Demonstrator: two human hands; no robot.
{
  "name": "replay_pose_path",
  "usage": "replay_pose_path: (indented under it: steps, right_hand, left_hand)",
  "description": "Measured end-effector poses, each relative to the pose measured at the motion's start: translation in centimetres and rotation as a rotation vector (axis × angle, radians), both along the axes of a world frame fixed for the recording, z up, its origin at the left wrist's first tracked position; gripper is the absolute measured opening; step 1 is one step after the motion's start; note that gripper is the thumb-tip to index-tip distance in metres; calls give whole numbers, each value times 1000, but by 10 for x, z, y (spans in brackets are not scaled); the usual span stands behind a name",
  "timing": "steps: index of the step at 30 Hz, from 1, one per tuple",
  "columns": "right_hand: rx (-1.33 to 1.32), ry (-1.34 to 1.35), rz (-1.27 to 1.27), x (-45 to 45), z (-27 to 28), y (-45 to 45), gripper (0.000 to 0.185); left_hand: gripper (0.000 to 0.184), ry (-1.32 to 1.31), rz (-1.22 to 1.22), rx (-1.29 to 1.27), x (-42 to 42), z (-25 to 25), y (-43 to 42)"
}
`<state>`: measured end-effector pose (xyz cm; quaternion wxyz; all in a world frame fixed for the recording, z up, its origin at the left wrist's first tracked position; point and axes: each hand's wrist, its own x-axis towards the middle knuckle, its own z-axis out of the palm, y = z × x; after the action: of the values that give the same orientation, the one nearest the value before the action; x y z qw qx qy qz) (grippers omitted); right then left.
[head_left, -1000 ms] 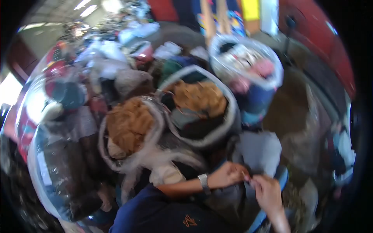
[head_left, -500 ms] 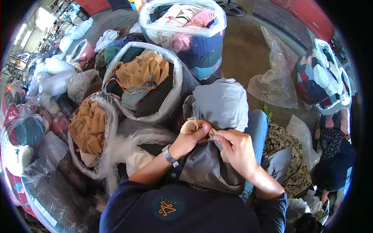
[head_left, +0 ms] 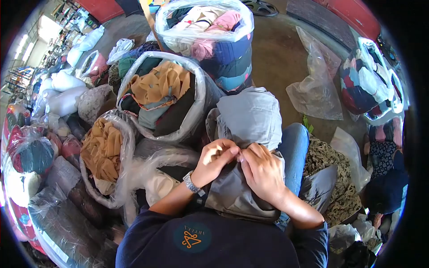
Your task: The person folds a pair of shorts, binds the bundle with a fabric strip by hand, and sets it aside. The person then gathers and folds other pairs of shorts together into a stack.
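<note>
My left hand [head_left: 217,160], a metal watch on its wrist, is closed with thumb and fingertips pressed together. Against it my right hand [head_left: 263,172] pinches too, the fingertips of both meeting above my lap. What lies between them is too small to make out. Dark grey cloth [head_left: 234,192] is draped over my lap under both hands. Just beyond the fingers sits a folded light grey-blue cloth [head_left: 252,114].
Plastic-lined bags hold tan cloth [head_left: 105,147], mixed cloth [head_left: 163,82] and pink and white cloth [head_left: 225,22]. A tan strip [head_left: 149,20] shows beside the farthest bag. Patterned cloth [head_left: 333,178] lies to the right, near clear plastic sheeting [head_left: 315,89].
The tan cloth that was in my left hand no longer shows there. A tan strip now appears by the farthest bag. My hands have drawn closer together, the right one turned knuckles up.
</note>
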<state>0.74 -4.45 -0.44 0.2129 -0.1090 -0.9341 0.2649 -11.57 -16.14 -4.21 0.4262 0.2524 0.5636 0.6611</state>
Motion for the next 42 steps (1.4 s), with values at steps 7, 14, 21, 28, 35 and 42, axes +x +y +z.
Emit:
replay_pose_path:
  steps: [7, 14, 21, 28, 35, 42]
  right_hand:
    - [164, -72, -21, 1, -4, -5, 10]
    - [28, 0, 20, 5, -5, -2, 9]
    - [44, -6, 57, 6, -5, -3, 8]
    - [191, 16, 144, -5, -11, -12, 7]
    - [-45, -19, 73, -5, -7, -6, 7]
    - [-155, 22, 49, -7, -7, -5, 6]
  left_hand:
    - [14, -473, 88, 174, 8, -14, 2]
    - [27, 160, -120, -41, -3, 9, -4]
    - [29, 1323, -303, -347, -42, 24, -11]
    - [24, 790, -418, -211, -26, 72, 6]
    - [10, 974, -268, -217, 6, 54, -27]
    - [11, 948, -201, -242, 12, 30, -33]
